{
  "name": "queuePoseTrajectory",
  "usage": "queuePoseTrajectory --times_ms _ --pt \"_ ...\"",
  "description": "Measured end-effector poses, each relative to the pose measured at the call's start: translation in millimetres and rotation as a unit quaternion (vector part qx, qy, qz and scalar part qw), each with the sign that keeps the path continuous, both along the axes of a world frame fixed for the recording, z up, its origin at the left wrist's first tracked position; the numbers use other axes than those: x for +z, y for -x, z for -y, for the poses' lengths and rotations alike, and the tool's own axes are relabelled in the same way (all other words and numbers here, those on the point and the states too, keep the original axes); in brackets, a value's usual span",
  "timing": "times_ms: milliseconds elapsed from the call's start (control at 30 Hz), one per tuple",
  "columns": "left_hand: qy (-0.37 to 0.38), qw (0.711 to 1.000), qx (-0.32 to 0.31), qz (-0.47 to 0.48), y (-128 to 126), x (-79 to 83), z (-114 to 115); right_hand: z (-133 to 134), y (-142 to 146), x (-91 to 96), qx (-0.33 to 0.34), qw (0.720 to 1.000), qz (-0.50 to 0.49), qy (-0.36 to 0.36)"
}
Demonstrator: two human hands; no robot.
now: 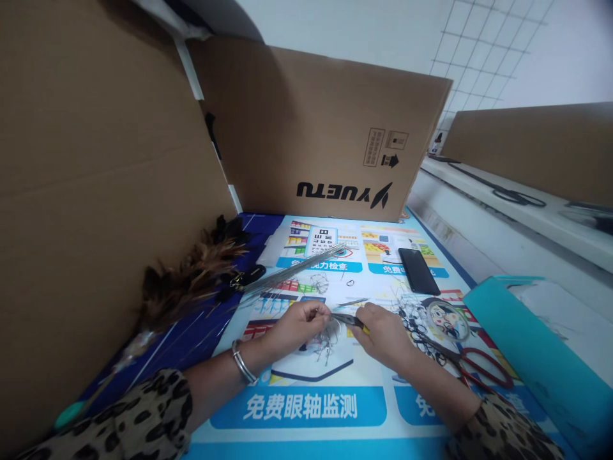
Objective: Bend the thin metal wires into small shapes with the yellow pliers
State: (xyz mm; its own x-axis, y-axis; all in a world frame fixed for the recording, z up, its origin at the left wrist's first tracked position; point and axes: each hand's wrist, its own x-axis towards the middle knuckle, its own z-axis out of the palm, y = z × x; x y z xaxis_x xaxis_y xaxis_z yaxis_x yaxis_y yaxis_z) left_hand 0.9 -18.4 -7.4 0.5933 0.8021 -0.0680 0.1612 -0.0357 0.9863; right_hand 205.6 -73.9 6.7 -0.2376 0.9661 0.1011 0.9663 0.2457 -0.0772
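My left hand (304, 321) is closed in a pinch on a thin wire (339, 324), its fingertips near the jaws of the pliers. Wrapped round the yellow-and-black handles is my right hand (383, 332), and the pliers (348, 319) point left with their jaws at the wire. Small tangled wire pieces (325, 348) lie on the printed sheet just below the jaws. Beyond my hands a bundle of long straight wires (301, 265) stretches from the left toward the back. Whether the jaws are closed on the wire is too small to tell.
Red-handled scissors (483, 367) lie at right beside small black rings (414, 319) and a round cartoon-printed item (447, 319). A black phone (419, 271) is farther back. Brown feathers (191, 268) lie left; cardboard panels (325, 128) stand behind and left. A teal box (536, 358) sits right.
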Motion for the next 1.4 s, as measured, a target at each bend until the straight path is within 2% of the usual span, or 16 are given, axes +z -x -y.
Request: queuePoseTrajectory --times_ms 200,433,767,1133,1400 --pt "-0.009 1.0 -0.005 -0.003 -0.6 0.2 0.0 -2.7 -4.7 2.6 0.028 1.0 -0.011 -0.008" --pt "-0.05 0.999 -0.014 0.016 -0.8 -2.5 -2.2 -1.6 -4.1 7.1 0.022 0.999 0.033 -0.032" --pt "-0.024 0.999 -0.034 0.027 -0.4 -4.9 -2.1 -1.7 -3.9 13.3 0.042 0.996 0.077 -0.031" --pt "-0.096 0.995 0.024 -0.032 -3.3 3.1 1.9 5.0 6.8 19.2 0.002 0.994 0.096 -0.041" --pt "-0.123 0.991 0.044 -0.042 -3.1 -1.3 1.4 7.6 11.4 16.1 -0.012 0.994 0.1 -0.045"
